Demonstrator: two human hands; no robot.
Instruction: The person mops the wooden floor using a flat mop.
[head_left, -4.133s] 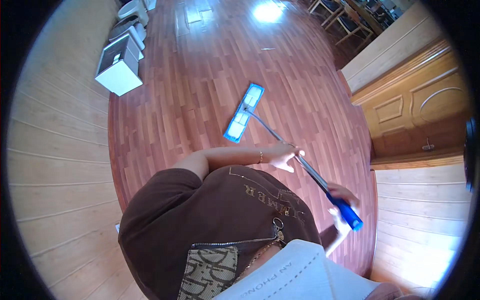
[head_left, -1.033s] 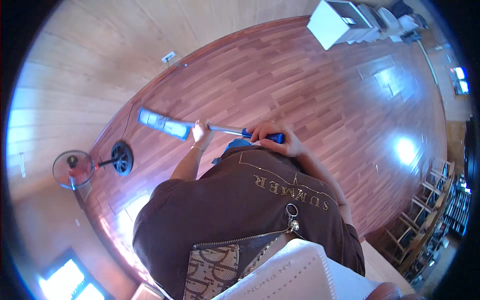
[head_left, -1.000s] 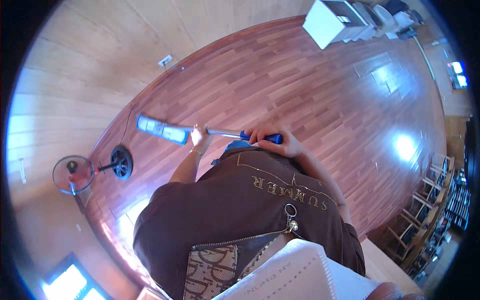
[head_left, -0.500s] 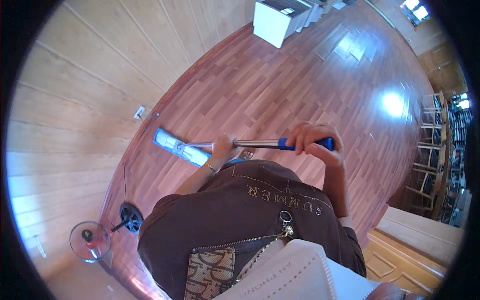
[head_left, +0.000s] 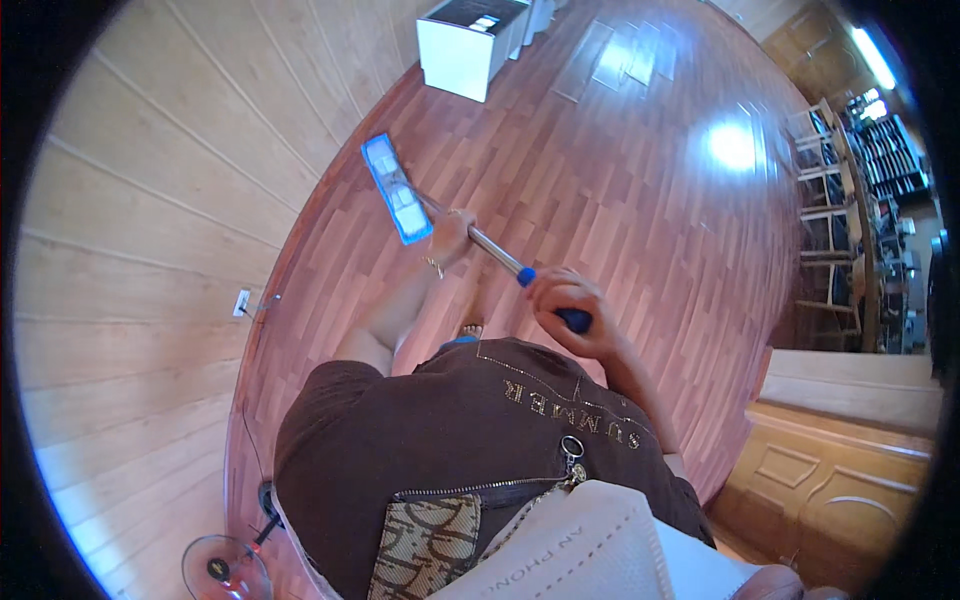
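We've got both hands clamped on the mop pole [head_left: 492,250]: left hand [head_left: 452,236] lower down, nearer the blue mop head [head_left: 396,188], right hand [head_left: 566,310] on the blue end grip. Pole axis runs up-left from us; head flat on the wooden floor [head_left: 620,200], near the wall [head_left: 170,180].

Open wooden floor [head_left: 620,200] is seen ahead and to the right of the mop head [head_left: 396,188], with nothing lying on it as far as the bright glare patch. On the left, passage is closed by the panelled wall [head_left: 170,200], which the mop head lies just beside. At the far edge of the floor a white cabinet [head_left: 470,45] stands against that wall. The right edge is blocked by chairs [head_left: 835,200] and a wooden counter [head_left: 840,470]. A fan base [head_left: 225,570] stands at the near left.
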